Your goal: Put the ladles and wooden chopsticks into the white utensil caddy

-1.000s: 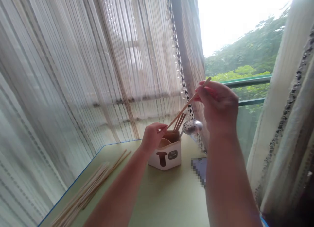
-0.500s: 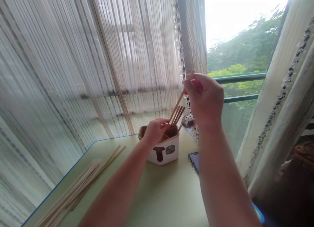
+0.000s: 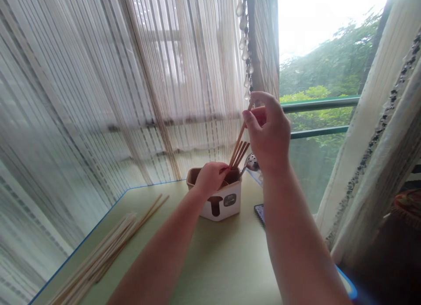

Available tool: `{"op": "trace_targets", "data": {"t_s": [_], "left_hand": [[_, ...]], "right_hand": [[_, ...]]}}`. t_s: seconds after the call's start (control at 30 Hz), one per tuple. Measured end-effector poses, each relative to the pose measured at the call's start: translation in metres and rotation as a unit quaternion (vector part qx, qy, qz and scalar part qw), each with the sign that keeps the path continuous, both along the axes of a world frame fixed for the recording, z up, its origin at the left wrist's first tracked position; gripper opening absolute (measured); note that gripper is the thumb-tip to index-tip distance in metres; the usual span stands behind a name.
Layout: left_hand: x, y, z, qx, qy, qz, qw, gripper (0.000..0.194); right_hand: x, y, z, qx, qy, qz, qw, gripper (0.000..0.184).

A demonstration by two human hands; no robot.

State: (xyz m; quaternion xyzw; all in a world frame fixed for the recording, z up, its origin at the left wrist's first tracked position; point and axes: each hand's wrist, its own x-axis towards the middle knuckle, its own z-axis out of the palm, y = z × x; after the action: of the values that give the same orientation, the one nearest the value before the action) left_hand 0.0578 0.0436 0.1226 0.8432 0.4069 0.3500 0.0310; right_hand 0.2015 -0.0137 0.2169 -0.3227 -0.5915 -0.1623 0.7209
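Observation:
My right hand [image 3: 268, 129] pinches the upper part of a wooden chopstick [image 3: 241, 131], which slants down into a white and brown utensil holder [image 3: 219, 204]. My left hand [image 3: 212, 177] is over the holder's opening, its fingers closed at the lower end of the chopsticks; exactly what they grip is partly hidden. Several more chopsticks [image 3: 242, 153] stand tilted in the right part of the holder. Beside them a perforated metal spoon [image 3: 252, 162] leans out to the right, partly covered by my right arm.
A pile of long chopsticks [image 3: 108, 252] lies on the pale table [image 3: 217, 261] at the left. A dark flat object [image 3: 259, 213], partly blurred out, lies right of the holder. Striped curtains [image 3: 184, 85] and a beaded string [image 3: 244, 46] hang behind, near a window railing [image 3: 322, 104].
My right hand has shifted slightly left and its index finger now reaches up to the chopstick's top. The chopstick sits lower and steeper in the holder.

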Motion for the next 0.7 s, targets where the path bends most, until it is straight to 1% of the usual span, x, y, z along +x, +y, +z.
{"op": "trace_targets", "data": {"t_s": [0.13, 0.27, 0.37, 0.5, 0.6, 0.7], "left_hand": [[0.001, -0.001, 0.000, 0.028, 0.005, -0.011, 1.000, 0.022], [0.001, 0.000, -0.002, 0.030, -0.016, -0.005, 0.999, 0.021], [0.000, 0.003, -0.005, 0.024, -0.048, 0.004, 0.999, 0.021], [-0.001, 0.007, -0.008, 0.002, -0.078, -0.003, 0.997, 0.022], [-0.001, 0.007, -0.007, 0.011, -0.067, -0.008, 0.998, 0.026], [0.000, 0.005, -0.004, 0.026, -0.044, -0.005, 0.999, 0.032]], "right_hand": [[0.003, 0.011, -0.003, -0.018, -0.011, 0.003, 1.000, 0.027], [0.006, 0.014, -0.004, -0.031, 0.001, -0.009, 0.999, 0.028], [0.009, 0.007, -0.003, -0.041, 0.012, -0.056, 0.998, 0.033], [0.012, -0.003, -0.001, -0.028, 0.019, -0.129, 0.991, 0.036], [0.013, -0.005, -0.001, -0.029, 0.013, -0.156, 0.987, 0.037], [0.012, -0.004, -0.001, -0.044, 0.001, -0.167, 0.985, 0.037]]}}
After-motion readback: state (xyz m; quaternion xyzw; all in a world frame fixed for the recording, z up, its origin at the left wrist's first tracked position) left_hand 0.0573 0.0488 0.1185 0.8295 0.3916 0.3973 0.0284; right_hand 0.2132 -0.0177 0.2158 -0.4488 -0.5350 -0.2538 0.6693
